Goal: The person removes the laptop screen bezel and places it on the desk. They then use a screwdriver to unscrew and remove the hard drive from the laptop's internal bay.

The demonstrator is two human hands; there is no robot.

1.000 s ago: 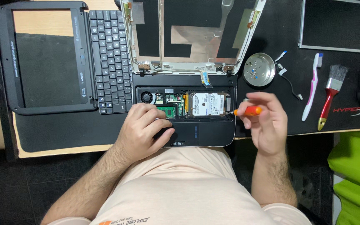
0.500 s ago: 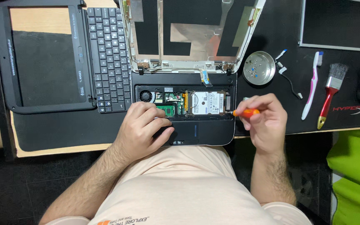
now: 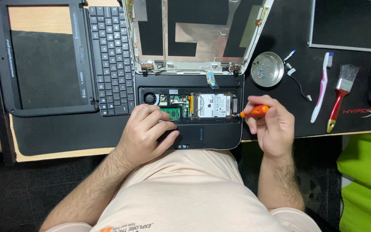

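Note:
An opened small laptop base (image 3: 220,133) lies in front of me, its inside showing a fan, a green memory board and a silver hard drive (image 3: 213,105). My left hand (image 3: 147,133) rests on the palm rest at the lower left of the base, fingers curled over its edge. My right hand (image 3: 271,126) grips an orange-handled screwdriver (image 3: 254,112), its tip pointing left at the right edge of the base beside the hard drive. The stripped lid shell (image 3: 194,34) stands behind the base.
A removed keyboard (image 3: 110,56) and a black screen bezel (image 3: 44,60) lie at the left. A round metal dish (image 3: 266,69) with screws, a pink toothbrush (image 3: 322,88), a red-handled brush (image 3: 340,96) and a loose screen panel (image 3: 348,23) sit at the right. Green fabric (image 3: 366,180) lies at the lower right.
My right hand with the screwdriver has moved left, bringing the tip to the base's right edge. The left hand has stayed on the palm rest.

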